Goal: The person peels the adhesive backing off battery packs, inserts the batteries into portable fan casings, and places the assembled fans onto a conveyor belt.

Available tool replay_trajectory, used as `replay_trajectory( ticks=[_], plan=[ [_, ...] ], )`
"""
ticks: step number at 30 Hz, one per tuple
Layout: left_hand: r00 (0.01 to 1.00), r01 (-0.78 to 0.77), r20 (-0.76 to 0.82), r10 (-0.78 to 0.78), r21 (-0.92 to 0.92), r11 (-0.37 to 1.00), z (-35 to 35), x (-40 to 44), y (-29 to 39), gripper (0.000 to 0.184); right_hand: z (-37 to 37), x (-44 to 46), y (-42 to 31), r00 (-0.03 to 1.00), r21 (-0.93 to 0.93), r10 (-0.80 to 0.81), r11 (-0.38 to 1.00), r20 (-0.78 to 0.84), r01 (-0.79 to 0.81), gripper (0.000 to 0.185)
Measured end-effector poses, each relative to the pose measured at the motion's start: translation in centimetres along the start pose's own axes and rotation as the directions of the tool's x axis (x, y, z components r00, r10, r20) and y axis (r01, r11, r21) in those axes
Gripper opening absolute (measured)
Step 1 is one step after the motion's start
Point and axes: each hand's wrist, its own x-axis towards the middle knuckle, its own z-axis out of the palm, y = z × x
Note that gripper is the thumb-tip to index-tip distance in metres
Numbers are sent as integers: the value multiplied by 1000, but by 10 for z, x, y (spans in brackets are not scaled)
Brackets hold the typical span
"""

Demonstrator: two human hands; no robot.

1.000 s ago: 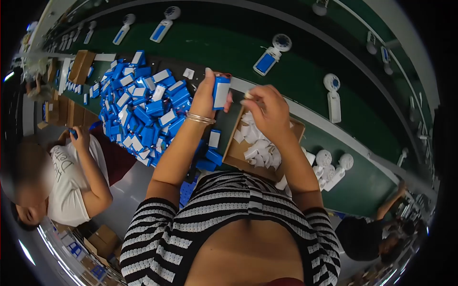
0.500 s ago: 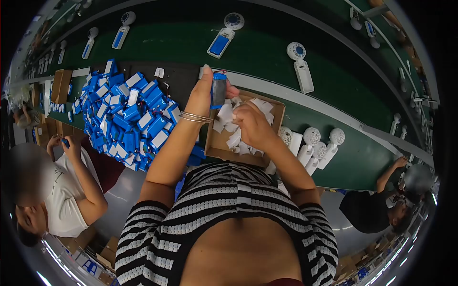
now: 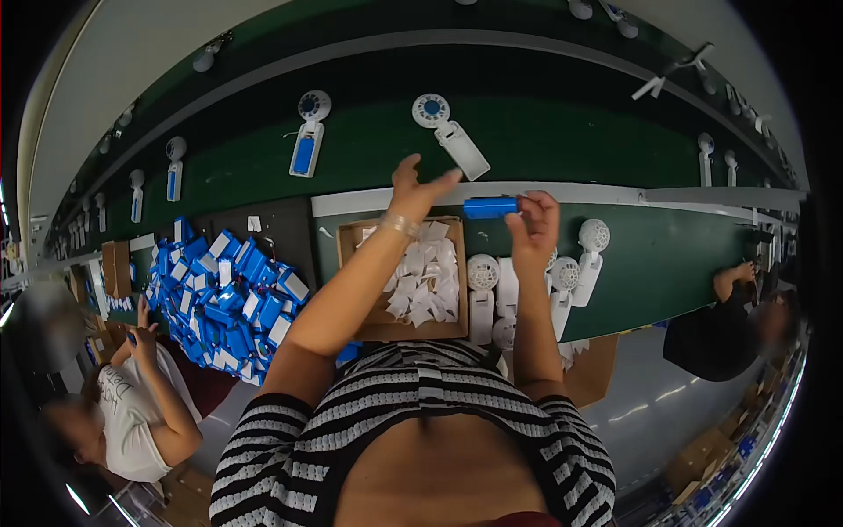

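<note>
A blue battery pack (image 3: 488, 208) is pinched at its right end, where the wires show, between the thumb and fingers of my right hand (image 3: 537, 227). It lies level above the pale rail at the belt's edge. My left hand (image 3: 421, 187), with a bracelet at the wrist, reaches over that rail, its thumb and fingers apart and nothing in them. Just beyond it on the green belt is a white handheld fan (image 3: 463, 151) with an open handle and no battery inside. Whether my left thumb touches the handle I cannot tell.
Below my hands stands a cardboard box (image 3: 461, 272) of white paper pieces (image 3: 426, 277). Blue battery packs (image 3: 224, 294) are heaped to the left. Several white fans (image 3: 587, 263) lie right of the box. Another fan (image 3: 307, 136) on the belt holds a battery. People sit at both sides.
The battery pack has passed from my left hand to my right, which has left the paper box. My left hand now reaches toward the belt. The view has turned, and fans have shifted along.
</note>
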Motion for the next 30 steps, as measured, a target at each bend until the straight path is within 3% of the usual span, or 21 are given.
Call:
replay_trajectory(
  ticks=[2,3,5,7,9,10,11,12,13,15,16,17,18,20,22,23,25,28,30],
  plan=[
    [943,281,-212,-256,94,955,29,39,13,95,-31,1,-7,999,33,-22,999,45,21,40],
    [944,279,-211,-255,95,955,43,58,13,95,-36,-2,-9,999,33,-24,999,44,22,40],
    [845,444,-502,-186,463,767,64,93,6,91,-44,-9,-14,994,-52,30,998,105,-24,38],
    [865,393,-488,-114,520,758,67,114,-1,81,-48,-17,-11,992,23,57,998,113,-60,35],
    [881,351,-470,-52,577,737,57,118,-12,72,-45,-26,-11,994,211,83,973,66,-95,34],
    [926,79,-371,70,371,925,45,117,-16,65,-42,-27,-14,989,231,146,961,37,-151,23],
    [925,-199,-309,222,104,974,33,115,-19,57,-37,-24,-15,988,238,152,958,39,-157,23],
    [959,-243,-171,224,-96,965,23,99,-7,43,-30,-18,-14,997,114,35,993,64,-43,20],
    [958,-242,-180,223,-87,966,13,75,9,43,-20,-11,-14,991,-6,-80,997,105,81,17],
    [993,1,113,40,-344,939,-9,27,37,33,16,18,-36,882,-193,-387,875,271,443,22],
    [985,-28,141,96,-418,908,-17,11,37,33,35,28,-46,772,-228,-516,755,371,615,26],
    [974,-55,164,154,-489,871,-24,1,37,34,54,32,-46,703,-282,-538,662,466,694,28],
    [969,-157,92,228,-482,862,-28,-8,37,36,70,28,-46,697,-267,-536,667,477,696,28],
    [970,-138,98,223,-533,835,-47,-25,39,38,97,20,-45,588,-278,-423,596,689,754,27],
    [965,-116,134,223,-546,830,-66,-26,31,49,110,7,-39,537,-260,-398,568,744,781,28],
    [967,-122,120,225,-556,822,-74,-26,28,49,115,2,-38,545,-272,-407,560,733,783,27],
    [971,11,192,146,-639,769,-87,-30,25,54,123,-8,-40,552,-280,-405,559,729,780,27],
    [984,-29,111,139,-669,743,-87,-42,37,62,133,-13,-50,598,-335,-369,570,712,750,27],
    [978,-58,111,178,-672,738,-89,-45,39,66,139,-15,-54,737,-484,-289,600,611,637,35]
  ],
)
